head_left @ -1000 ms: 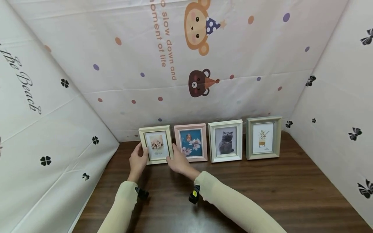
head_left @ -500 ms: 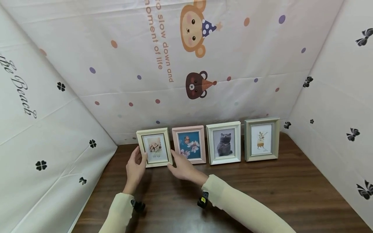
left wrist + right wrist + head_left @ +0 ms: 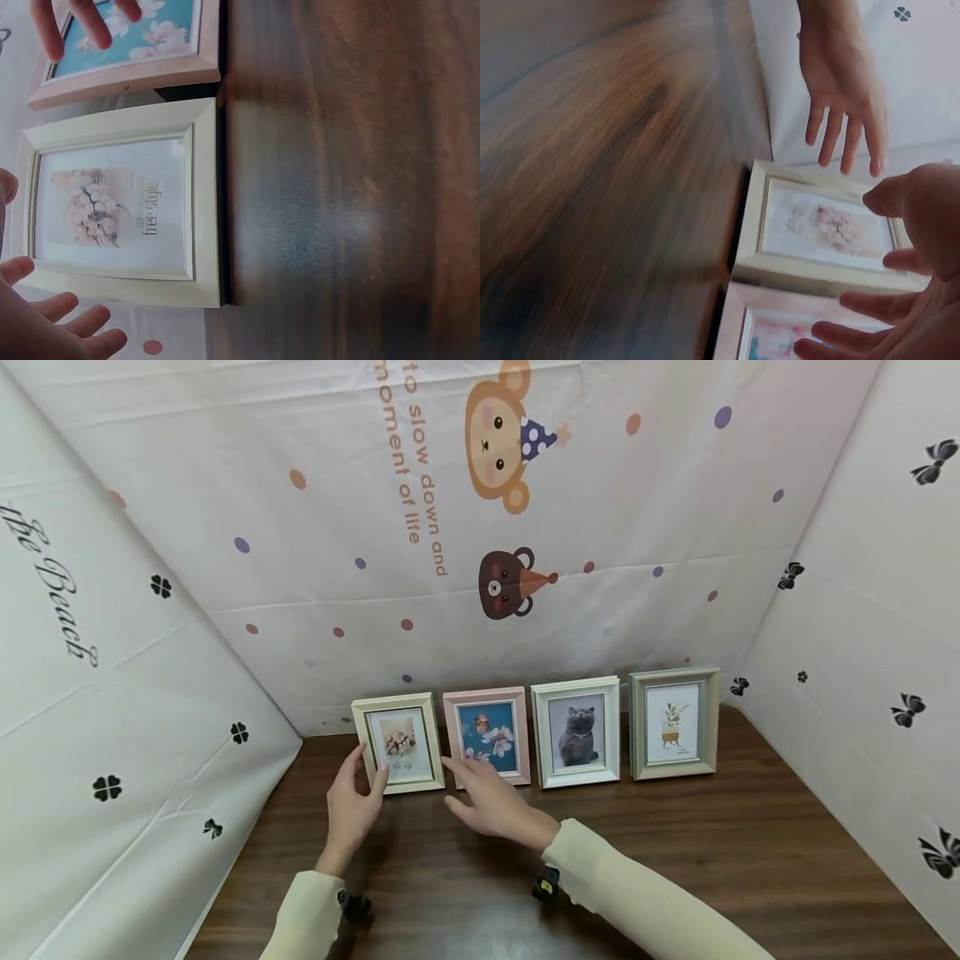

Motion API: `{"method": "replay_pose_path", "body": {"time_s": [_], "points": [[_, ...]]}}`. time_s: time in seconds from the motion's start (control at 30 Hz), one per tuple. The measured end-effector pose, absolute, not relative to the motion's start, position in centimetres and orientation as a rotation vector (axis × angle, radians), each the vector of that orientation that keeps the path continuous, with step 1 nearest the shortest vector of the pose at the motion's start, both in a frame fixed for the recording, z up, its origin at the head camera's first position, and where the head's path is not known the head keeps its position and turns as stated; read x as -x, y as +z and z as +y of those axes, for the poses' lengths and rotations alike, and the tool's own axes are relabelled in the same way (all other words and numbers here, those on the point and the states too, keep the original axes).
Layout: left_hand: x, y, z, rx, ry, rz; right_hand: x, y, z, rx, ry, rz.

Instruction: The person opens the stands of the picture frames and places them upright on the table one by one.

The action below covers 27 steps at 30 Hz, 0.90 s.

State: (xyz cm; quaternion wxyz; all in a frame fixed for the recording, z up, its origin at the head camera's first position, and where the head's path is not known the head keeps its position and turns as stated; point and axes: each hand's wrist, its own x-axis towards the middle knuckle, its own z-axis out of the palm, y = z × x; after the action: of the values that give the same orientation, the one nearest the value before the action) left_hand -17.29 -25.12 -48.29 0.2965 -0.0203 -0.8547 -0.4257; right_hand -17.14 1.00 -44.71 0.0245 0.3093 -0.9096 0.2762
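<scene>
A cream picture frame (image 3: 400, 787) with a bouquet print stands at the left end of a row of frames, leaning back at the wall. At its left side is my left hand (image 3: 352, 810), thumb and fingers apart; in the left wrist view its fingertips sit right by the frame's edge. My right hand (image 3: 491, 802) is just off the cream frame's lower right corner, fingers extended and spread. It overlaps the lower part of the pink picture frame (image 3: 487, 695), which shows blossoms on blue. Neither hand grips anything.
Right of the pink frame stand a white picture frame (image 3: 537, 735) with a grey cat and a grey-green picture frame (image 3: 637, 727) with a potted plant. All rest on a dark wooden table (image 3: 675, 835). Printed cloth (image 3: 337, 527) covers the walls behind and at both sides.
The right hand has let go of the cream frame's right edge and drawn back to the right. The left hand has loosened at the left edge. The cream frame stays in its spot.
</scene>
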Motion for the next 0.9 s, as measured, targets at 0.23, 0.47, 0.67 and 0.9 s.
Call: {"method": "replay_pose_path", "body": {"time_s": [0.23,0.47,0.67,0.9], "points": [[16.9,-48.9,-24.6,0.211,-0.983,-2.269,17.3,-45.6,3.8,-1.000,0.652,-2.711],[16.2,-48.8,-24.5,0.216,-0.919,-2.382,17.4,-45.7,6.9,-0.983,0.469,-2.614],[16.2,-48.8,-24.8,0.266,-0.828,-2.424,17.0,-46.2,10.4,-0.911,0.398,-2.586],[16.2,-49.0,-24.9,0.344,-0.698,-2.411,16.7,-47.3,15.2,-0.792,0.325,-2.600]]}}
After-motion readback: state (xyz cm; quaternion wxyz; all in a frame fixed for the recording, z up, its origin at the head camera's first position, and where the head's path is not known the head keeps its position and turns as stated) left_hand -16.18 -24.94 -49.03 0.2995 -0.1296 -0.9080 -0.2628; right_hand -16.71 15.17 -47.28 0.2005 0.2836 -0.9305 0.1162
